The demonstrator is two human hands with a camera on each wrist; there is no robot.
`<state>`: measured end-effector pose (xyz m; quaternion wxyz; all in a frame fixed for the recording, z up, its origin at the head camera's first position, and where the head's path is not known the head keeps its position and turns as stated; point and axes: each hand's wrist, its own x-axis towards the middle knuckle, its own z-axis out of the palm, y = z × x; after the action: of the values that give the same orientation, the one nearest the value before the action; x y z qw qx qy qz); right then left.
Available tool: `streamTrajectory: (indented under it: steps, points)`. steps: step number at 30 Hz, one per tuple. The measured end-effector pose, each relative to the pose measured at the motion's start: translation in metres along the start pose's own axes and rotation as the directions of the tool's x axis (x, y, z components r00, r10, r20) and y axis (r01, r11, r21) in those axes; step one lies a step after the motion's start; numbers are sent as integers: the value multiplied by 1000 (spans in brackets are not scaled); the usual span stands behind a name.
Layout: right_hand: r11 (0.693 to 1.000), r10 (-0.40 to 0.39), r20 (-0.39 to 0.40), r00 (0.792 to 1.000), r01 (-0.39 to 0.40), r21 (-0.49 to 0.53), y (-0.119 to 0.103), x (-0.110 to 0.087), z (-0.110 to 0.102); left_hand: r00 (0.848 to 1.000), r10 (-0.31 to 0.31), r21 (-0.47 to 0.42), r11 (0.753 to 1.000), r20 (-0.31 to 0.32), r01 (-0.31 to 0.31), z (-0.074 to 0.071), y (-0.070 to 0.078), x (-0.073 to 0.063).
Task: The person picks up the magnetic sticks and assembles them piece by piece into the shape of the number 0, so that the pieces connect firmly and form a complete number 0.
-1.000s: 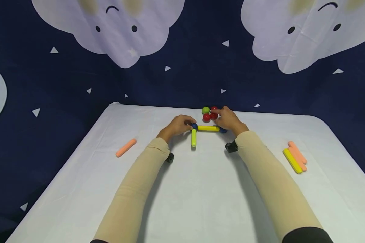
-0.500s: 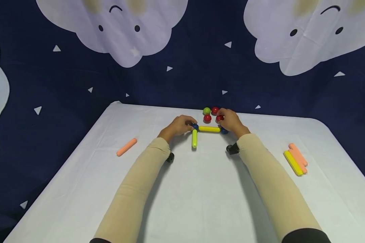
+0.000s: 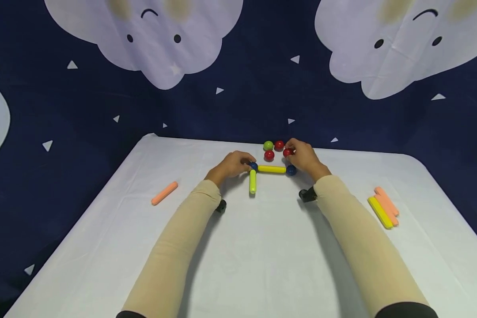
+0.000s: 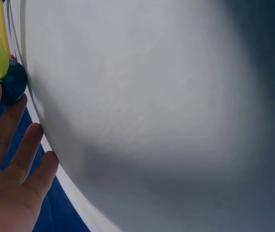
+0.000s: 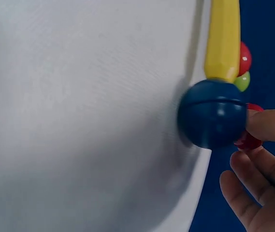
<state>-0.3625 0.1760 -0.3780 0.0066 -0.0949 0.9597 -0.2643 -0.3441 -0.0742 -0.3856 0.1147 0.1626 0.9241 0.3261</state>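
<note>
My left hand (image 3: pixel 231 165) pinches a dark blue ball (image 3: pixel 254 166) between thumb and fingertips, as the left wrist view also shows. From this ball a lime-green rod (image 3: pixel 252 182) points toward me, and a yellow rod (image 3: pixel 272 169) runs right to a second blue ball (image 3: pixel 291 170). Just behind that second ball, my right hand (image 3: pixel 305 158) pinches a red ball (image 3: pixel 288 152). In the right wrist view the blue ball (image 5: pixel 212 113) partly hides the held red ball (image 5: pixel 249 142). A green ball (image 3: pixel 268 145) and two red balls (image 3: pixel 269 155) sit left of the right hand.
An orange rod (image 3: pixel 164 193) lies on the white table (image 3: pixel 262 265) at left. At right, a yellow rod (image 3: pixel 380 213) lies against orange rods (image 3: pixel 387 201). A dark blue cloth with clouds (image 3: pixel 254 53) hangs behind the table's far edge.
My right hand went from reaching over the red balls to pinching one, which has shifted right, away from the other balls. The left hand has stayed on its blue ball.
</note>
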Motion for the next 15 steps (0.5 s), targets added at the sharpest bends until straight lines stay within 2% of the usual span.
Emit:
streamTrajectory:
  steps: [7,15]
  points:
    - [995,-97,-17,995,96,-29,-10,-12,-13,1000,-15,-3,1000,3,15,-1,0,-1]
    - [987,-149,25,988,151,-59,-16,-30,-21,1000,-3,-5,1000,3,3,0,1,-1]
